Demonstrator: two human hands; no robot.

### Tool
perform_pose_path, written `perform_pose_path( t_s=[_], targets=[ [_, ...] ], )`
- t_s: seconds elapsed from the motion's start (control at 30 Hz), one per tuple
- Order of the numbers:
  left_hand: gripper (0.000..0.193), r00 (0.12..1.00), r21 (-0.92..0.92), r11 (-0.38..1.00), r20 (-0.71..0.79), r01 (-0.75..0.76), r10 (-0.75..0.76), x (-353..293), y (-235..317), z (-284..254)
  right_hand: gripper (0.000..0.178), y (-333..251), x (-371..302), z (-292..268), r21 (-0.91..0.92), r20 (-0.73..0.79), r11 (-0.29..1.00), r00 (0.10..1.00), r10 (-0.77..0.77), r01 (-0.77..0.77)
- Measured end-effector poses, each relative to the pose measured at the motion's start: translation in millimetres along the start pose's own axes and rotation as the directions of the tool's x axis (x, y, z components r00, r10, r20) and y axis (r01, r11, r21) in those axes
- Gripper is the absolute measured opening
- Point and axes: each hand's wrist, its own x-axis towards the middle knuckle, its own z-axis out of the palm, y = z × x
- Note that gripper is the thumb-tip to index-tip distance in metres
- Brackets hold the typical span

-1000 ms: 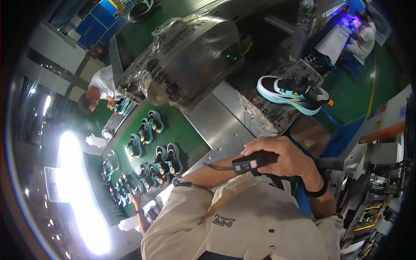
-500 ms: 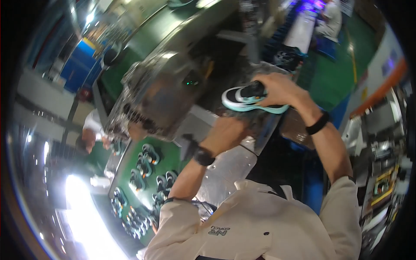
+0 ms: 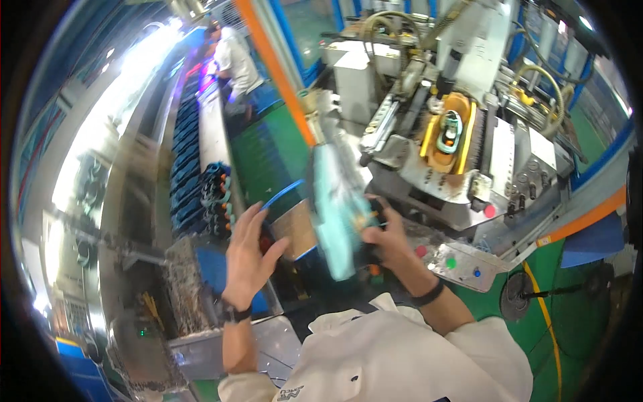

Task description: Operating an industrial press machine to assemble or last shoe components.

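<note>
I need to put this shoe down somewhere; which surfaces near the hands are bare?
The right hand holds the pale blue shoe. The grey metal sheet below the left hand looks bare. The yellow cradle is occupied, and the button panel is crowded.

The shoe [image 3: 335, 201] in the right hand [image 3: 385, 238] is pale mint-turquoise with a whitish sole, blurred, with a black part and small orange flecks at the end nearest the fingers. Right of the shoe, the grey metal machine [image 3: 469, 134] carries a yellow-orange cradle [image 3: 450, 130] holding a teal-and-white shoe form, and below it a silvery control panel [image 3: 465, 266] shows red, green and blue buttons against the green floor [image 3: 576, 315]. Left of the shoe runs a row of dark blue shoes [image 3: 201, 181] with orange and teal touches, and the person wears a white top [image 3: 402, 362] with black wristbands.
</note>
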Motion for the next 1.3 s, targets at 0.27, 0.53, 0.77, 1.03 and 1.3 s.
perform_pose_path(
  t_s=[0.27, 0.53, 0.77, 1.03, 1.3],
  targets=[
    [0.078, 0.946, -0.207, 0.944, 0.150, -0.255, 0.288, 217, 158, 268, 0.077, -148, -55, -214, -0.471, -0.522, 0.819, 0.644, -0.559, 0.329],
    [0.103, 0.908, -0.320, 0.915, 0.407, 0.246, -0.101, 310, 225, 475, 0.069, -187, -124, -252, -0.642, -0.676, 0.731, 0.278, -0.682, 0.233],
    [0.050, 0.859, -0.384, 0.831, 0.473, 0.402, -0.197, 334, 207, 507, 0.054, -192, -113, -279, -0.772, -0.628, 0.635, 0.194, -0.753, -0.037],
    [0.023, 0.583, -0.592, 0.024, 0.800, 0.806, 0.142, 212, 144, 295, 0.051, -277, 98, -328, -0.812, -0.584, 0.381, 0.605, -0.541, -0.442],
    [0.066, 0.705, -0.627, 0.323, 0.651, 0.709, -0.283, 68, 40, 90, 0.035, -125, 290, -374, -0.847, -0.285, -0.187, 0.722, -0.631, -0.498]
  ],
)
